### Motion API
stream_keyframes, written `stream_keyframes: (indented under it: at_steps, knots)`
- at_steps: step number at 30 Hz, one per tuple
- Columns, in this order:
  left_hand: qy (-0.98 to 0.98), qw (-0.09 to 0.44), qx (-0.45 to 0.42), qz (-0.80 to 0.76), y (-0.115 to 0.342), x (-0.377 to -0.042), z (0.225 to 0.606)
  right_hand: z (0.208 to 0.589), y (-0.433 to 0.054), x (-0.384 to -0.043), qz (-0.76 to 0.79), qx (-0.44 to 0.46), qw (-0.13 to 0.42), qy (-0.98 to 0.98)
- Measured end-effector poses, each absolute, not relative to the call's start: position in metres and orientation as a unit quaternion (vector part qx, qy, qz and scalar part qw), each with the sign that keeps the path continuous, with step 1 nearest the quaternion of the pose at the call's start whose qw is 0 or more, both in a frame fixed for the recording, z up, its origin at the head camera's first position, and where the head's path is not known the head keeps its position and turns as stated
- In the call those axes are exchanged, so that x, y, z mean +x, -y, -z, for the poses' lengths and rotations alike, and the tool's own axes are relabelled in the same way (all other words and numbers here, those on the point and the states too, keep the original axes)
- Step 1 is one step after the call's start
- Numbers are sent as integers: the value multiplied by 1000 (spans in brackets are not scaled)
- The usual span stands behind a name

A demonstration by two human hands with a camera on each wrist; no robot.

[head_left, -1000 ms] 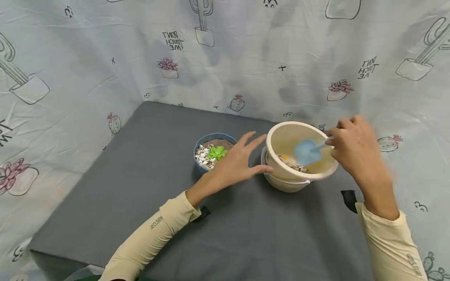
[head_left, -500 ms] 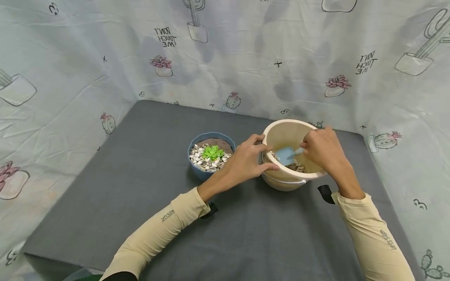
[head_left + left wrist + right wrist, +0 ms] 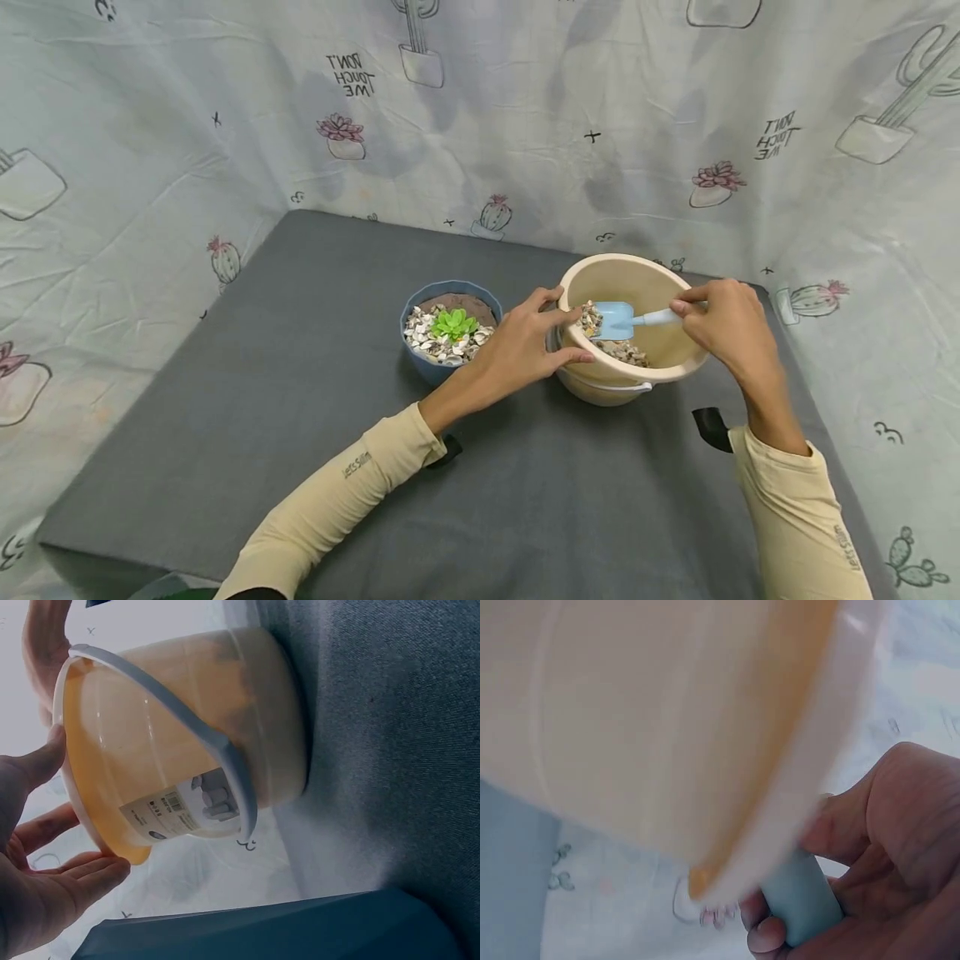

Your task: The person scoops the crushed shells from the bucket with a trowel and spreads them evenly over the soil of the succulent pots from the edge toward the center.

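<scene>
A small light-blue shovel [image 3: 617,321] with pebbles or shell bits [image 3: 591,319] at its blade lies level inside the mouth of a cream bucket [image 3: 600,387]. My right hand [image 3: 731,329] pinches the shovel's handle [image 3: 802,900] between thumb and fingers. More loose pebbles [image 3: 624,354] lie in the bucket below the blade. My left hand [image 3: 521,346] holds the bucket's rim on its left side; in the left wrist view thumb and fingertips [image 3: 105,874] spread along that rim. The bucket's grey carrying handle [image 3: 172,705] hangs down.
Left of the bucket stands a blue pot [image 3: 431,371] with brown soil, white pebbles and a bright green succulent [image 3: 453,325]. Both rest on a grey cloth-covered table [image 3: 300,400]. A printed curtain [image 3: 525,125] encloses the back and sides.
My right hand has lowered the shovel into the bucket, scooped, then drawn the handle right with pebbles at the blade. My left hand has closed in on the rim.
</scene>
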State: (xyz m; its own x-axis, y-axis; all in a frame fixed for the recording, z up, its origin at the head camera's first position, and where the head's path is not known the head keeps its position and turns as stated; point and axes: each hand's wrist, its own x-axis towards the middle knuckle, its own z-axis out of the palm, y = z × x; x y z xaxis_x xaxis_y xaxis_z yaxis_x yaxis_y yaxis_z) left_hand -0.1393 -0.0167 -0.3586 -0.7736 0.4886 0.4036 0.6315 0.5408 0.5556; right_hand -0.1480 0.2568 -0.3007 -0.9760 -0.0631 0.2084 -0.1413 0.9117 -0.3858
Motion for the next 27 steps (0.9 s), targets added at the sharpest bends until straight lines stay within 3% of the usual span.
stream_keyframes:
  at_steps: [8, 18, 25, 27]
  knots:
    - [872, 115, -313, 357, 30, -138, 364, 298, -264, -143, -220, 65, 141, 963]
    - [875, 86, -312, 360, 50, -134, 365, 284, -266, -133, -222, 25, 103, 969]
    - [847, 204, -301, 387, 99, -129, 367, 263, -265, -125, -226, 3, 100, 969]
    - [849, 205, -283, 396, 119, -129, 367, 259, -260, -123, -236, 13, 110, 965]
